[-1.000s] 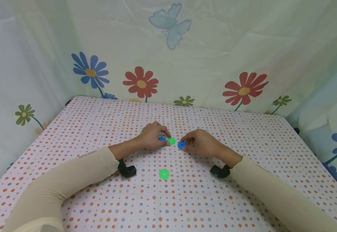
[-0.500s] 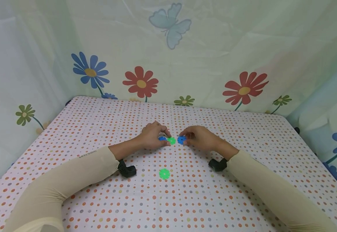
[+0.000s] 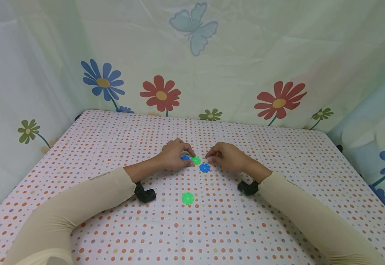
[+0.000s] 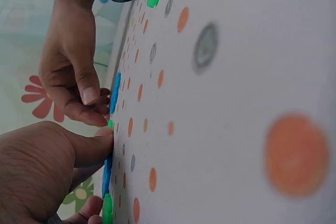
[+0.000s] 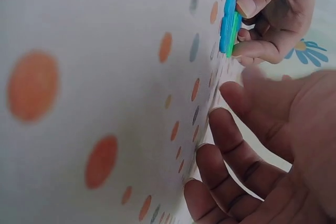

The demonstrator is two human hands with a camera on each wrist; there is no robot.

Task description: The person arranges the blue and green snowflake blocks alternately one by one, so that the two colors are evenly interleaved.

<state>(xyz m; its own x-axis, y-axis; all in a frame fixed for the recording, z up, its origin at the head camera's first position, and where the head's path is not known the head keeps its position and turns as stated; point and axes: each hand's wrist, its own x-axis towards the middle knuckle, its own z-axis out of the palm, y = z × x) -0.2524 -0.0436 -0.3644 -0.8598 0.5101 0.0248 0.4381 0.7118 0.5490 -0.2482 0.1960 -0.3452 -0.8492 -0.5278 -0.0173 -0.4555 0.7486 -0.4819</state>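
Note:
My left hand (image 3: 174,155) pinches a small group of flat, notched plastic discs on the table. A green disc (image 3: 196,160) and a blue disc (image 3: 185,158) show between its thumb and index finger. Farther under that hand, another green piece (image 4: 107,209) appears in the left wrist view. Just right of the group a loose blue disc (image 3: 205,168) lies flat. My right hand (image 3: 230,157) hovers beside it, fingers loosely bent and holding nothing. Nearer the front, a separate green disc (image 3: 188,198) lies by itself.
A cloth with coloured dots covers the table (image 3: 165,235). Behind it hangs a curtain (image 3: 238,55) printed with flowers and a butterfly. Black wrist mounts (image 3: 144,193) sit on both forearms, low over the cloth.
My right hand has let go of the blue disc, which now lies slightly nearer and further left. That hand has drawn a little away from it. My left hand stays put.

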